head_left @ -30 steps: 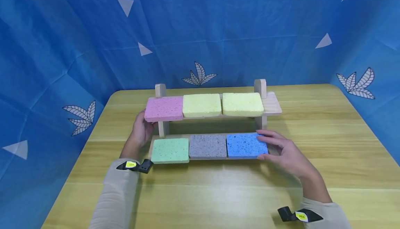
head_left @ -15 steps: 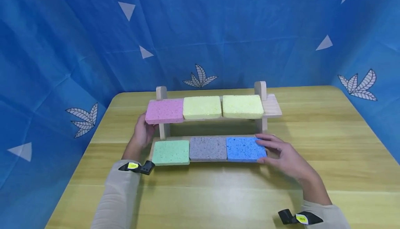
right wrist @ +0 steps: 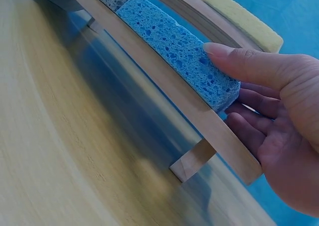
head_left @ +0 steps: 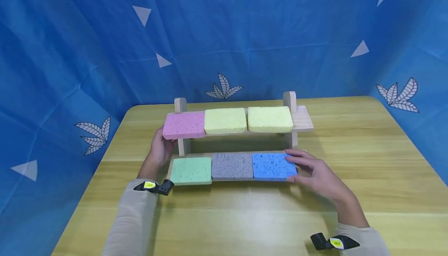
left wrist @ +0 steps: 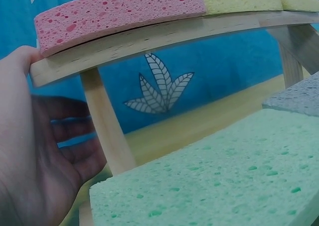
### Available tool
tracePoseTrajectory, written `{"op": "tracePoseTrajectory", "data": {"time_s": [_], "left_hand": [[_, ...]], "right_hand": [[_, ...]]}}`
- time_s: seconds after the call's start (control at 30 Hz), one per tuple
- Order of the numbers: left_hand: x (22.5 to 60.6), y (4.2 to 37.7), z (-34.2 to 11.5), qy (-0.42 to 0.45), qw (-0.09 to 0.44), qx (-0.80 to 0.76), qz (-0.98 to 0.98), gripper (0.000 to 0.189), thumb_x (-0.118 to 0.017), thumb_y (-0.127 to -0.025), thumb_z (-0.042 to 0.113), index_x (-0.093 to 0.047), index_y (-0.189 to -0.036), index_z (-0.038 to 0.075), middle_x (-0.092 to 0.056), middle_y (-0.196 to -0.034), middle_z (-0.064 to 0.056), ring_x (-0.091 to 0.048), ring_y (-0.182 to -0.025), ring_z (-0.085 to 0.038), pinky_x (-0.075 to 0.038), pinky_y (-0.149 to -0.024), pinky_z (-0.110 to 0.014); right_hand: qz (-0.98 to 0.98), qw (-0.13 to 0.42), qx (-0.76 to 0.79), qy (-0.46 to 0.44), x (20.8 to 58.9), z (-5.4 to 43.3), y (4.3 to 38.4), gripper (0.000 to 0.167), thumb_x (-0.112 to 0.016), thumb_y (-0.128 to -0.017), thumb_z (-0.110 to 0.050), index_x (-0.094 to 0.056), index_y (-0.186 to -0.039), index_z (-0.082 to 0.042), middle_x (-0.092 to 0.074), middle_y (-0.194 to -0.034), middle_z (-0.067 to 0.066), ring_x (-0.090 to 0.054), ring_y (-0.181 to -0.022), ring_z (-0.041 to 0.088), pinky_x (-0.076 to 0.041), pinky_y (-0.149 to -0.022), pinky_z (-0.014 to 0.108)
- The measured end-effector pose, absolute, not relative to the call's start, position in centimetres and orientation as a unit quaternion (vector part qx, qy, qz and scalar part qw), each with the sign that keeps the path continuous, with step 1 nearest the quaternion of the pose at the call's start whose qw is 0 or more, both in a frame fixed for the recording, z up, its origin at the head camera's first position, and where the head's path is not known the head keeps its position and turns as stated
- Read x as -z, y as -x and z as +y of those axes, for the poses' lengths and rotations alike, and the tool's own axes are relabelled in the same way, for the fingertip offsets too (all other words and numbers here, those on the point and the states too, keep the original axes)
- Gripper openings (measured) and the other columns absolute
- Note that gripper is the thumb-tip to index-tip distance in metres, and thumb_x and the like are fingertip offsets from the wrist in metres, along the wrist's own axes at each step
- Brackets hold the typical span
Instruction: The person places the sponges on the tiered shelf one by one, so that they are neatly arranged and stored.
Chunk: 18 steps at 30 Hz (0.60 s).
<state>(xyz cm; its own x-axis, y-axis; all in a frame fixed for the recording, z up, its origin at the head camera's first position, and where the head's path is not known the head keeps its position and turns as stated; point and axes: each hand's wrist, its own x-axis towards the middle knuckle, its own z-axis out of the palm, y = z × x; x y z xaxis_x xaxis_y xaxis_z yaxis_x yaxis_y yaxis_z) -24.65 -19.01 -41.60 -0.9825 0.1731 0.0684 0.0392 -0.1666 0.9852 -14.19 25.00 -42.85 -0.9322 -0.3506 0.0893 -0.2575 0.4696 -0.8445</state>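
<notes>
A two-tier wooden shelf rack [head_left: 303, 118] stands on the table. Its upper tier bears a pink sponge [head_left: 184, 125] and two yellow sponges [head_left: 225, 121]. On the lower tier lie a green sponge [head_left: 191, 170], a grey sponge [head_left: 232, 166] and a blue sponge [head_left: 273, 166]. My left hand [head_left: 160, 147] holds the rack's upper left end. In the left wrist view its thumb meets the board's end beside the pink sponge; its fingertips are hidden behind the post [left wrist: 107, 119]. My right hand [head_left: 320, 176] grips the blue sponge's right end, thumb at the front edge, other fingers behind.
Bare tabletop [head_left: 238, 221] extends in front of the rack and to both sides. A blue patterned cloth [head_left: 224, 34] hangs behind and along the sides. The upper board's right end carries no sponge. A black wrist camera [head_left: 164, 187] sits on each sleeve.
The right hand's grip on the blue sponge has shifted slightly left, with the sponge's right edge. The left hand stays at the rack's end. The head view has tilted slightly.
</notes>
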Motion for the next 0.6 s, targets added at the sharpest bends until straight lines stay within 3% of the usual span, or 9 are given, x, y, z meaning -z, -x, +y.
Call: {"op": "tracePoseTrajectory", "data": {"time_s": [0.2, 0.3, 0.47, 0.6], "left_hand": [[41.8, 24.8, -19.2, -0.081, 0.04, -0.758, 0.646, 0.044, -0.02, -0.099, 0.036, -0.056, -0.116, 0.019, -0.052, -0.118, 0.0, -0.048, -0.107, -0.017, -0.037, -0.095, -0.036], [41.8, 24.9, -19.1, -0.078, 0.041, -0.757, 0.647, 0.044, -0.02, -0.099, 0.036, -0.055, -0.118, 0.019, -0.052, -0.119, 0.0, -0.049, -0.107, -0.017, -0.037, -0.094, -0.036], [41.5, 25.1, -19.0, -0.067, 0.06, -0.747, 0.659, 0.045, -0.022, -0.1, 0.039, -0.053, -0.124, 0.017, -0.051, -0.119, -0.001, -0.048, -0.108, -0.019, -0.036, -0.095, -0.039], [41.2, 25.3, -19.3, -0.048, 0.098, -0.714, 0.691, 0.059, -0.014, -0.099, 0.052, -0.042, -0.136, 0.015, -0.049, -0.123, -0.001, -0.045, -0.117, -0.022, -0.032, -0.102, -0.047]], "right_hand": [[0.856, 0.049, 0.481, 0.18, 42.9, 24.8, 14.5, 0.055, -0.074, -0.08, -0.027, -0.056, -0.13, -0.012, -0.041, -0.145, 0.005, -0.03, -0.135, 0.034, -0.02, -0.098, 0.002], [0.857, 0.042, 0.478, 0.185, 43.0, 25.0, 14.7, 0.054, -0.074, -0.081, -0.026, -0.056, -0.13, -0.013, -0.042, -0.145, 0.005, -0.032, -0.136, 0.021, -0.021, -0.098, 0.002], [0.819, 0.011, 0.554, 0.148, 43.8, 25.4, 14.6, 0.045, -0.065, -0.089, -0.016, -0.053, -0.131, -0.003, -0.05, -0.138, 0.009, -0.045, -0.121, -0.005, -0.036, -0.095, 0.009], [0.805, -0.054, 0.586, 0.07, 43.4, 26.9, 15.3, 0.039, -0.052, -0.097, -0.018, -0.051, -0.128, 0.005, -0.061, -0.124, 0.007, -0.057, -0.107, -0.002, -0.045, -0.086, 0.011]]}}
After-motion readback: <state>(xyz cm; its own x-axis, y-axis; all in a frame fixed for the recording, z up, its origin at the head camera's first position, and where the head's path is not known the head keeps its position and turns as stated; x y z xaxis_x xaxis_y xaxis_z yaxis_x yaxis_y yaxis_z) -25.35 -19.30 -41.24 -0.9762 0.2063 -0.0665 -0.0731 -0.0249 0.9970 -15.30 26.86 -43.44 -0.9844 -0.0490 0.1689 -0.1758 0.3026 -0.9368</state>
